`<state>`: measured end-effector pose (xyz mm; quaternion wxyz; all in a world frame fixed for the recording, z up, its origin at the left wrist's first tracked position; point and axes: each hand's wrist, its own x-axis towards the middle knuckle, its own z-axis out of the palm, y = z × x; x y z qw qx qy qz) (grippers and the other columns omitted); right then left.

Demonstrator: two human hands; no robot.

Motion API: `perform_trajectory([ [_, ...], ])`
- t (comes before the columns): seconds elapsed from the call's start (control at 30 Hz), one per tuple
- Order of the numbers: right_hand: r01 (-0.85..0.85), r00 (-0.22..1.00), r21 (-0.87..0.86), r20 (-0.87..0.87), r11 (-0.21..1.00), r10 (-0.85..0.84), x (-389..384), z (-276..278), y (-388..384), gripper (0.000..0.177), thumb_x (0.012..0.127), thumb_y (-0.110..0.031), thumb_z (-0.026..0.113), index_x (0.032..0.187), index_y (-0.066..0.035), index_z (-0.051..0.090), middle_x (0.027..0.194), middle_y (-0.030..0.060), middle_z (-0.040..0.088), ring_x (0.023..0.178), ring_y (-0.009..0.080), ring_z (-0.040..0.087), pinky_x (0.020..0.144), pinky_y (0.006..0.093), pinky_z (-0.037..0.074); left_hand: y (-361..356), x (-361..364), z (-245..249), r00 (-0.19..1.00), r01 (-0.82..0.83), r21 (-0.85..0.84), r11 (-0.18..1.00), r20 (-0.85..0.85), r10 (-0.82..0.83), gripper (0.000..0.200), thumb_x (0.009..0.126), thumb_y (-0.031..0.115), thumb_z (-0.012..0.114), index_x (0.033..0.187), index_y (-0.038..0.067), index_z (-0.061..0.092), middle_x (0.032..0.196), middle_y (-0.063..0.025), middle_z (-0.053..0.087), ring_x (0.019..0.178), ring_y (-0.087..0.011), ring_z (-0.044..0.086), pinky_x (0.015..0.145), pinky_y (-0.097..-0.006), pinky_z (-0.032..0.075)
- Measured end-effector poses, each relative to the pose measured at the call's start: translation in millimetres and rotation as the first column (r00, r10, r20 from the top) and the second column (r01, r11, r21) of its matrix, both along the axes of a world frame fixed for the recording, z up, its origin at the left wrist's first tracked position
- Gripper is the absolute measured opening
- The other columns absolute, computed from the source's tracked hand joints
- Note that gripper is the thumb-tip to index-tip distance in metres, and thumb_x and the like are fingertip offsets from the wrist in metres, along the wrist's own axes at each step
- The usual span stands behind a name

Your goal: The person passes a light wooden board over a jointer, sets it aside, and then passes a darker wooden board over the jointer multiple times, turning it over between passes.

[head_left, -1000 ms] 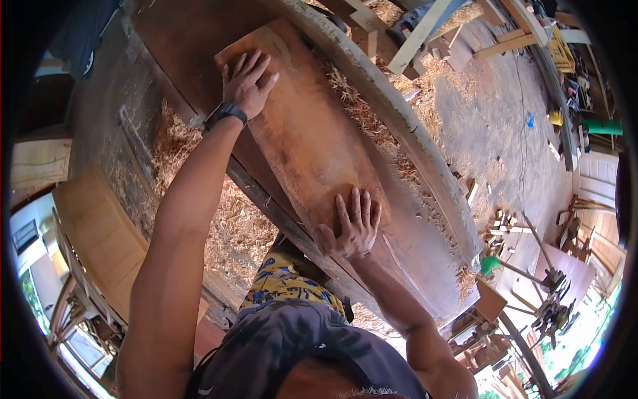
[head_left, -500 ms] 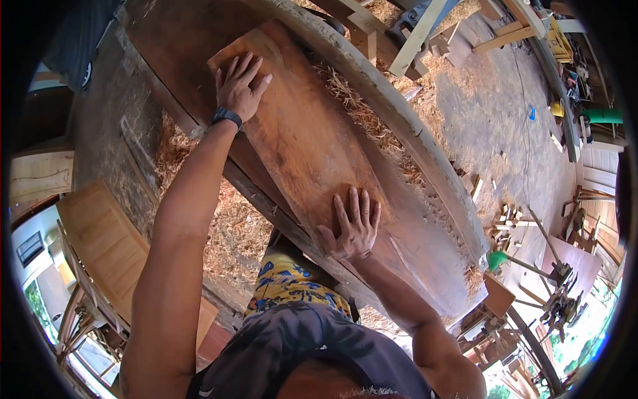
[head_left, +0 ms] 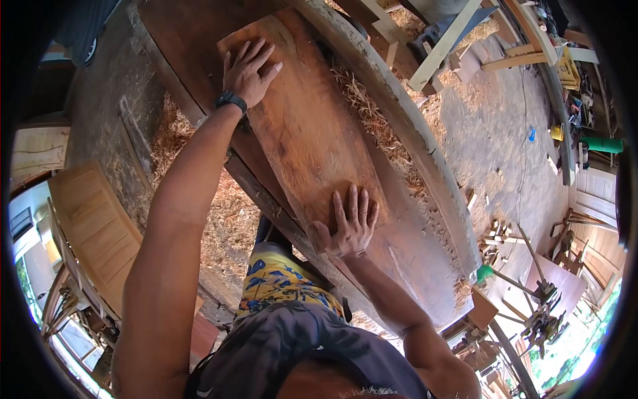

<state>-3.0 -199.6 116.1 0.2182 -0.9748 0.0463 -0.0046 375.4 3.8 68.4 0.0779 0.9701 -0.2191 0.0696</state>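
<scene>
A reddish-brown wooden board (head_left: 309, 126) lies slantwise on a larger wooden workbench (head_left: 425, 266). My left hand (head_left: 249, 74), with a dark watch on its wrist, rests flat on the board's far end, fingers spread. Near the board's closer end, my right hand (head_left: 349, 223) lies palm down, its fingers apart. Neither hand grips anything. Curled wood shavings (head_left: 372, 116) lie in the gap between the board and the bench's raised right edge.
Shavings cover parts of the floor (head_left: 232, 219). A panelled wooden door (head_left: 93, 233) leans at the left. Light wooden strips (head_left: 445, 46) are at the upper right. Clamps (head_left: 545, 312) stand at the lower right, near wood offcuts (head_left: 502, 239).
The camera view has turned and shifted slightly, moving the surroundings in the frame. Both hands stay flat on the board in nearly the same places.
</scene>
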Motion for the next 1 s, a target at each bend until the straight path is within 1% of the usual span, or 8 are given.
perform_trajectory([
  [0.13, 0.001, 1.000, 0.004, 0.031, 1.000, -0.002, 9.4, -1.0, 4.1, 0.073, 0.087, -0.055, 0.066, 0.144, -0.011, 0.060, 0.159, 0.0251, 0.042, 0.149, 0.0465, 0.034, 0.121, 0.0658, 0.015, 3.7, 8.5, -1.1, 1.000, -0.013, 0.003, 1.000, -0.009, 0.013, 0.059, 0.102, 0.059, 0.049, 0.152, 0.028, 0.051, 0.165, -0.0008, 0.039, 0.153, -0.0289, 0.031, 0.126, -0.0580, 0.014],
  [0.2, 0.003, 1.000, 0.008, 0.029, 1.000, -0.003, 14.1, -0.5, 6.4, 0.072, 0.087, -0.055, 0.066, 0.144, -0.011, 0.060, 0.158, 0.0251, 0.042, 0.149, 0.0464, 0.034, 0.121, 0.0657, 0.015, 5.7, 13.5, -3.2, 1.000, -0.011, -0.027, 1.000, 0.021, 0.012, 0.060, 0.101, 0.062, 0.049, 0.148, 0.026, 0.056, 0.163, -0.0002, 0.042, 0.152, -0.0272, 0.034, 0.127, -0.0559, 0.014],
  [0.23, 0.007, 1.000, 0.011, 0.028, 1.000, -0.008, 16.5, -0.4, 7.4, 0.072, 0.087, -0.055, 0.066, 0.144, -0.011, 0.061, 0.158, 0.0250, 0.042, 0.149, 0.0462, 0.034, 0.121, 0.0656, 0.016, 7.2, 16.0, -4.0, 1.000, -0.013, -0.027, 1.000, 0.019, 0.014, 0.060, 0.101, 0.062, 0.049, 0.148, 0.026, 0.056, 0.163, -0.0002, 0.042, 0.152, -0.0272, 0.034, 0.127, -0.0559, 0.014],
  [0.43, 0.005, 1.000, 0.005, 0.028, 1.000, -0.005, 30.6, -1.7, 13.9, 0.072, 0.088, -0.056, 0.065, 0.144, -0.011, 0.061, 0.158, 0.0246, 0.043, 0.149, 0.0451, 0.035, 0.121, 0.0646, 0.015, 15.4, 31.0, -7.8, 0.999, -0.006, -0.039, 0.999, 0.032, 0.008, 0.061, 0.100, 0.062, 0.049, 0.149, 0.026, 0.056, 0.163, -0.0003, 0.042, 0.152, -0.0273, 0.034, 0.126, -0.0575, 0.015],
  [0.63, -0.005, 0.999, -0.003, 0.048, 1.000, 0.005, 48.9, -3.9, 22.7, 0.071, 0.089, -0.055, 0.063, 0.144, -0.010, 0.061, 0.158, 0.0255, 0.043, 0.149, 0.0458, 0.035, 0.121, 0.0644, 0.014, 24.8, 49.7, -8.7, 0.999, -0.017, -0.048, 0.999, 0.045, 0.019, 0.061, 0.100, 0.063, 0.049, 0.149, 0.027, 0.056, 0.162, -0.0001, 0.043, 0.152, -0.0256, 0.034, 0.126, -0.0582, 0.018],
  [0.7, -0.007, 0.999, -0.002, 0.038, 1.000, 0.008, 55.8, -2.5, 24.5, 0.071, 0.089, -0.055, 0.063, 0.144, -0.010, 0.061, 0.158, 0.0257, 0.042, 0.149, 0.0462, 0.035, 0.121, 0.0645, 0.014, 27.7, 55.3, -8.5, 0.999, -0.019, -0.013, 1.000, 0.047, 0.019, 0.058, 0.103, 0.058, 0.048, 0.152, 0.027, 0.052, 0.163, -0.0008, 0.042, 0.152, -0.0269, 0.034, 0.125, -0.0575, 0.019],
  [0.93, -0.013, 0.999, -0.012, 0.028, 1.000, 0.014, 74.6, -4.2, 31.6, 0.070, 0.089, -0.053, 0.063, 0.144, -0.010, 0.060, 0.158, 0.0257, 0.042, 0.149, 0.0472, 0.033, 0.122, 0.0644, 0.013, 36.7, 74.2, -11.8, 0.997, -0.045, -0.016, 0.999, 0.065, 0.046, 0.056, 0.104, 0.057, 0.047, 0.152, 0.028, 0.052, 0.162, 0.0004, 0.043, 0.152, -0.0255, 0.035, 0.125, -0.0567, 0.019],
  [1.0, -0.020, 1.000, -0.031, 0.022, 0.999, 0.020, 78.7, -4.8, 33.7, 0.070, 0.089, -0.052, 0.063, 0.144, -0.010, 0.060, 0.159, 0.0255, 0.041, 0.149, 0.0470, 0.033, 0.122, 0.0643, 0.012, 39.3, 78.8, -12.0, 0.998, -0.042, -0.016, 0.999, 0.051, 0.043, 0.056, 0.104, 0.057, 0.046, 0.151, 0.028, 0.052, 0.163, 0.0019, 0.042, 0.153, -0.0241, 0.032, 0.125, -0.0576, 0.018],
])
